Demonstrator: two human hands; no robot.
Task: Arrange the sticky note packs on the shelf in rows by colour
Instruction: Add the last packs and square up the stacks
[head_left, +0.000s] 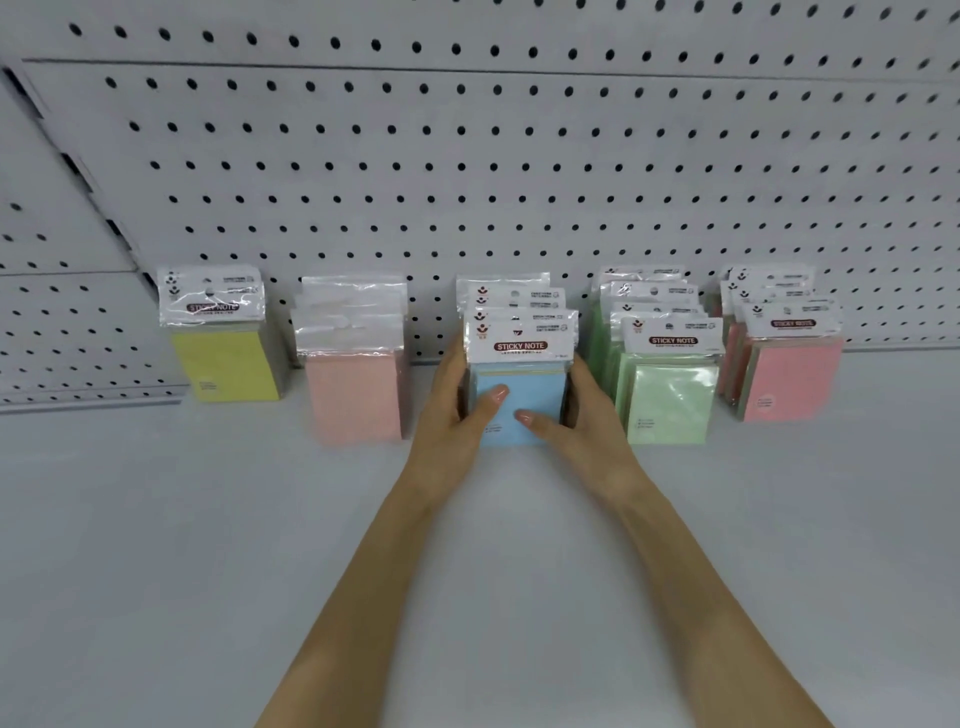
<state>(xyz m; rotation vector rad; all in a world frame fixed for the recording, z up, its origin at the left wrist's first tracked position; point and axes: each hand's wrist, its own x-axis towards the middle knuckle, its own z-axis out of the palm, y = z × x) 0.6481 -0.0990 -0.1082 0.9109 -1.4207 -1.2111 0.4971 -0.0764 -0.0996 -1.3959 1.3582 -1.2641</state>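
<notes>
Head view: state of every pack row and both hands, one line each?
yellow row: upright, untouched.
pale pink row: upright, no print showing, untouched.
blue row: upright, gripped from both sides.
green row: upright, untouched.
bright pink row: upright, untouched.
left hand: grips blue row's left side.
right hand: grips blue row's right side.

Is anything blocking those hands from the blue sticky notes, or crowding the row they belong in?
Nothing visible does. The left hand and right hand grip the blue packs from both sides, thumbs on the front one. The pale pink packs and green packs stand apart on either side.
</notes>
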